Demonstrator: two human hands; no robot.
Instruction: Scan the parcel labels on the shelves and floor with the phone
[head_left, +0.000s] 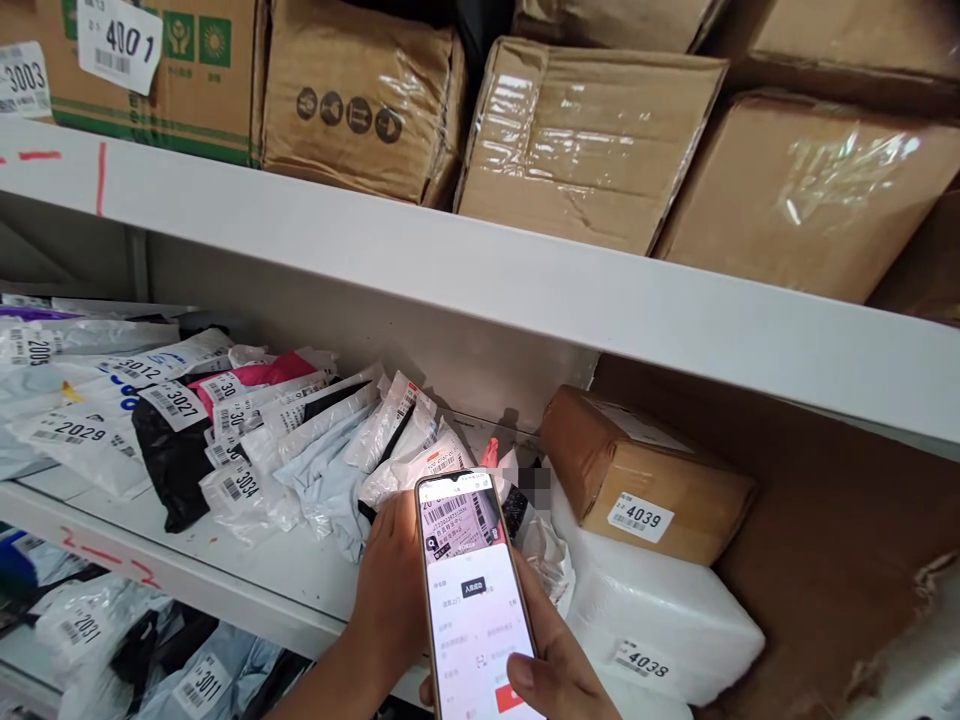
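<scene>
My right hand (559, 650) holds a phone (480, 600) upright, its thumb over the lower screen. The phone's upper screen shows a close view of a barcode label; a small dark pop-up sits over the white page below. My left hand (390, 580) reaches to the parcels beside the phone; its fingers are mostly hidden behind the phone, so their grip cannot be made out. Just above the phone, a clear plastic parcel bag (442, 458) with a printed label leans among other bagged parcels. A bright light glows by my left hand's edge.
Numbered parcel bags (247, 420) crowd the middle shelf (300, 570) at left. At right, a carton (652, 480) marked 4039 rests on a white wrapped package (660, 600) marked 4038. Large cartons (585, 140) line the upper shelf (480, 260); more bags (202, 670) lie below.
</scene>
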